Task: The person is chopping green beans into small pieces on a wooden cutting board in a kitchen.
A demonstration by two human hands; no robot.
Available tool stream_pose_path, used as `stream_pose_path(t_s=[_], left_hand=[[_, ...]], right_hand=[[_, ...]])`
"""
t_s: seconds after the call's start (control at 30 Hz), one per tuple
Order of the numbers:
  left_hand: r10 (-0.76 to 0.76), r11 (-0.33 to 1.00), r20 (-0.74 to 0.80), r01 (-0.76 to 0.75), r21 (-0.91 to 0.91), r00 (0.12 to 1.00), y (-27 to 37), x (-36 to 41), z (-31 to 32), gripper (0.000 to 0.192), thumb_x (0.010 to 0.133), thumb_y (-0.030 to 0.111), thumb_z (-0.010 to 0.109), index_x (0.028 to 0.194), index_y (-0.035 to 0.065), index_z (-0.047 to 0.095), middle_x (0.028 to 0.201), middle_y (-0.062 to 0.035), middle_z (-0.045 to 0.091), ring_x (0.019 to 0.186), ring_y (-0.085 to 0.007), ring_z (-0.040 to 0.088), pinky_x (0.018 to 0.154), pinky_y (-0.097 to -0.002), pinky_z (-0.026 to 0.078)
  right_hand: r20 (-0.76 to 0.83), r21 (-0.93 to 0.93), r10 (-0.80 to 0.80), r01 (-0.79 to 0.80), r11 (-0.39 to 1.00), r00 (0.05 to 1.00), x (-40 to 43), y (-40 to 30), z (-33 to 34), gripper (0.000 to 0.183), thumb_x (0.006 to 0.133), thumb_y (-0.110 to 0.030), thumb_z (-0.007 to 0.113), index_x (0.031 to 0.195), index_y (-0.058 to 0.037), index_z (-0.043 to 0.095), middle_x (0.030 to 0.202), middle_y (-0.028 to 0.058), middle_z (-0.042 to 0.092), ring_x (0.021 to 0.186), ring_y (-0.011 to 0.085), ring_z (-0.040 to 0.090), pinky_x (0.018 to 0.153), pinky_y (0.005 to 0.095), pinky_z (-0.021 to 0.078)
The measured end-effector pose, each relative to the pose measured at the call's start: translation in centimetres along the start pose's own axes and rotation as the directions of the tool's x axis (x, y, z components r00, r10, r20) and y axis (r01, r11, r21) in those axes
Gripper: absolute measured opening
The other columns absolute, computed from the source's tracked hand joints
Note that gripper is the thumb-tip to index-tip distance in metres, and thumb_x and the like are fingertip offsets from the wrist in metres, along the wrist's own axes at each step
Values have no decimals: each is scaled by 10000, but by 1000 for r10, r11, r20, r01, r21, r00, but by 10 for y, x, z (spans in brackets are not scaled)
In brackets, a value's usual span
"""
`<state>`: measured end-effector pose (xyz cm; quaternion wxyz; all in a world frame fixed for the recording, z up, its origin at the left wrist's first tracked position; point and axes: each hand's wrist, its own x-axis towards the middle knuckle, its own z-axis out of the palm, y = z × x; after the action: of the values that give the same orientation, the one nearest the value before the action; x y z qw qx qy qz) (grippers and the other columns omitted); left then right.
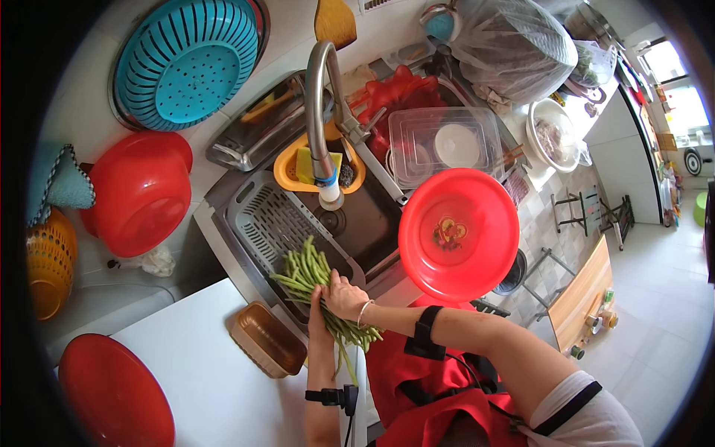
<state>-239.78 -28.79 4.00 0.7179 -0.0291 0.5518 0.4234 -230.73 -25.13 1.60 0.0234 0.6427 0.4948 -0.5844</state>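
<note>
Both my hands are around a bundle of green beans (307, 268), probably long beans, above the near end of a grey perforated drain basket (262, 209). My left hand (318, 315) supports the bundle from the left side. Over the top lies my right hand (345, 296), with a bracelet at its wrist. The beans' far ends fan out over the basket, and the other ends hang below my right wrist. Part of my left hand's fingers is hidden by the beans. Beneath the basket is a metal sink (368, 223), with a curved faucet (321, 100) over it.
A red plastic basin (458, 234) sits at the sink's right edge. An orange sink caddy (285, 167) holds a sponge and scourer. A brown plastic tray (271, 341) stands on the white counter (206, 346) at left. A clear lidded container (447, 139) is behind the basin.
</note>
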Motion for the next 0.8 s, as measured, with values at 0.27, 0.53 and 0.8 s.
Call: stream_pose_path(t_s=[0.27,0.53,0.8], left_hand=[[-12,988,233,47,-144,972,-15,55,-57,498,943,405,471,1266,27,481,1216,-117,552,1082,-236,559,948,-360,459],[89,994,-63,-85,67,994,7,36,-36,554,852,326,560,1290,10,438,1215,-126,541,1087,-258,559,912,-386,482],[153,984,-44,-149,96,987,31,58,-53,606,795,150,635,1341,70,386,1204,-103,514,1069,-254,543,876,-395,474]], right_hand=[[-10,37,-103,104,994,995,1,-12,-14,654,890,-409,404,1407,-40,251,1321,231,453,1116,435,531,956,480,414],[54,403,-249,207,891,967,34,-2,-37,1055,600,-529,798,1321,96,348,1275,246,492,1205,297,488,1011,337,382],[119,765,-215,49,642,969,62,7,-36,634,649,-261,829,1150,22,563,1052,122,645,972,190,618,869,315,482]])
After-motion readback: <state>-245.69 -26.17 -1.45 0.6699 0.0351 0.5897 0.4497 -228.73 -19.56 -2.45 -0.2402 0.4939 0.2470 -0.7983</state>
